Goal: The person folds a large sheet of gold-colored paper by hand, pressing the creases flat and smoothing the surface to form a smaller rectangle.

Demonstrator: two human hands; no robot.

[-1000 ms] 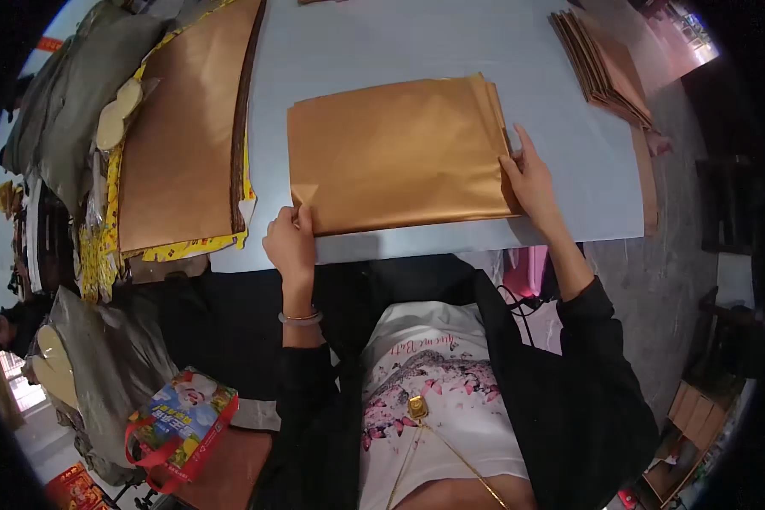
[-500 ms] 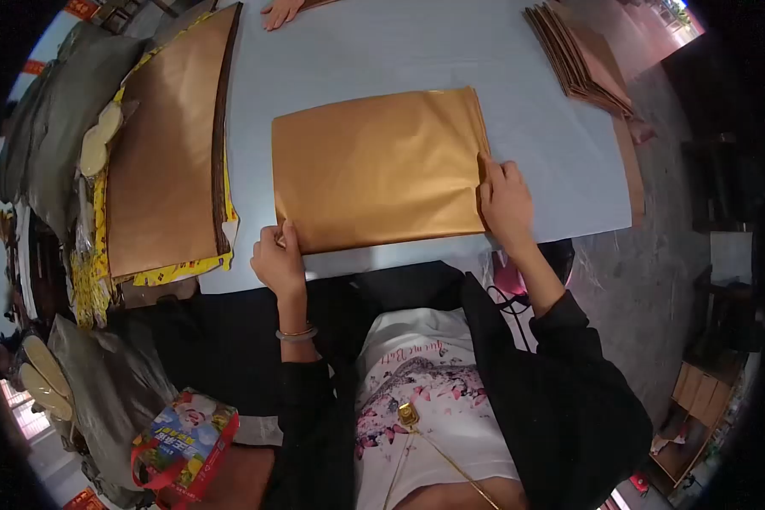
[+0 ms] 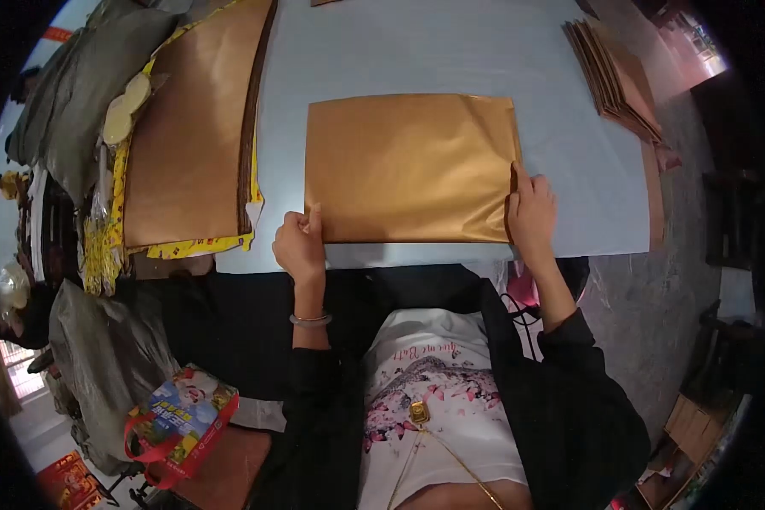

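A folded golden-brown sheet (image 3: pixel 408 170) with a slight sheen lies on the pale blue tabletop, its near edge close to the table's front edge. At its near left corner is my left hand (image 3: pixel 300 246), fingers curled and thumb against the corner. My right hand (image 3: pixel 533 212) grips the right edge, where the sheet shows creases running inward. The fingertips of both hands are partly hidden by the sheet and by the hands themselves.
Large brown sheets (image 3: pixel 191 127) are stacked on yellow wrapping to the left. Folded brown pieces (image 3: pixel 616 81) stand at the far right of the table (image 3: pixel 416 47). A colourful bag with red handles (image 3: pixel 183 421) sits at lower left, beside grey plastic sacks (image 3: pixel 102 365).
The view has shifted, so the table appears farther right. The sheet's right side now lies straighter, with its layers more even. Another person's hand at the far edge has left view.
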